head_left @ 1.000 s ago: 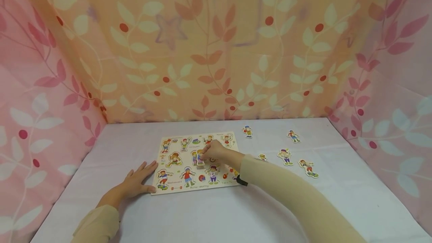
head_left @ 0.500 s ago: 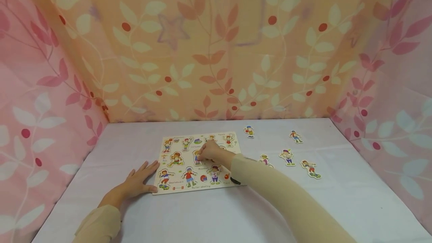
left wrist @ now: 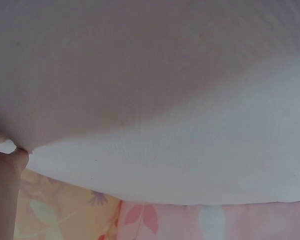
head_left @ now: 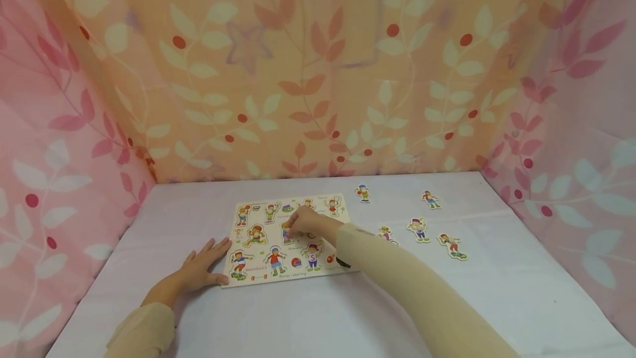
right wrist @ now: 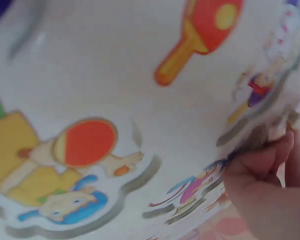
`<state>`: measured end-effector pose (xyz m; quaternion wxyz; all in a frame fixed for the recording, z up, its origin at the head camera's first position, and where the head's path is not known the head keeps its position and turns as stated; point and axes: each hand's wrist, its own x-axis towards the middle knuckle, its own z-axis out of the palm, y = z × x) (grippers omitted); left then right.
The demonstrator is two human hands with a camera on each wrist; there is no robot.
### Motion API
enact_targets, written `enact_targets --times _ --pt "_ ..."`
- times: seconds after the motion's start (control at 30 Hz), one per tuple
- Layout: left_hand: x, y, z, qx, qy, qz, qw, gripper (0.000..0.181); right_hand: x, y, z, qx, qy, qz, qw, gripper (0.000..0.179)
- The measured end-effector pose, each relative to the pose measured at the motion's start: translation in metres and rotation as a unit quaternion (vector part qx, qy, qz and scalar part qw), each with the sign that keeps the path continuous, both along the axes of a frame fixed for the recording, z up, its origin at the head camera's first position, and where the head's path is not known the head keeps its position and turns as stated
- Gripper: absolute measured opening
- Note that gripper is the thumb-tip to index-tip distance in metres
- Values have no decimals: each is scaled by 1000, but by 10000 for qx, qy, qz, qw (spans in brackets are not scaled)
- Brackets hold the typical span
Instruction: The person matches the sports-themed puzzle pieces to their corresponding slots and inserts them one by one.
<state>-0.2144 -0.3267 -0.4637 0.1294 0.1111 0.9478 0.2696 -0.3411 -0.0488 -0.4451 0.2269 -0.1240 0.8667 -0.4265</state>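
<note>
A white wooden puzzle board (head_left: 273, 236) printed with sports children lies on the table. Over its middle, my right hand (head_left: 308, 222) pinches a small child-shaped puzzle piece (head_left: 286, 235), which sits at a matching picture; whether it lies fully flush is hidden. In the right wrist view the curled fingers of that hand (right wrist: 265, 180) are low on the board, beside a printed table-tennis player (right wrist: 87, 145). My left hand (head_left: 199, 269) rests flat at the board's left edge, fingers spread and thumb by the near corner. Only part of it (left wrist: 5, 175) enters the left wrist view.
Several loose puzzle pieces lie right of the board, among them a skateboarder (head_left: 452, 247), a figure in purple trousers (head_left: 419, 230) and one in a blue cap (head_left: 362, 193). My right forearm passes close to a cyclist piece (head_left: 385, 235). Floral curtains (head_left: 318, 70) enclose the white table (head_left: 278, 319).
My right hand has shifted slightly left with the piece, which now covers the printed picture it earlier stood beside. The left hand stays in place.
</note>
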Motion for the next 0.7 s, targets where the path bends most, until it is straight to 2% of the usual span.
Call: enact_targets --times 0.1,0.27,0.47,0.7 --pt "-1 1 -1 -28 -54 30 10000 101 -1 8 -1 -104 29 133 9999 25" --pt "1 -1 -5 6 51 31 10000 100 0 23 3 -391 140 -32 9991 25" --pt "4 0 -3 130 194 -20 9997 98 3 48 19 -473 147 -239 9985 25" --pt "2 0 -1 98 159 -42 9998 97 4 83 36 -403 176 -133 9989 28"
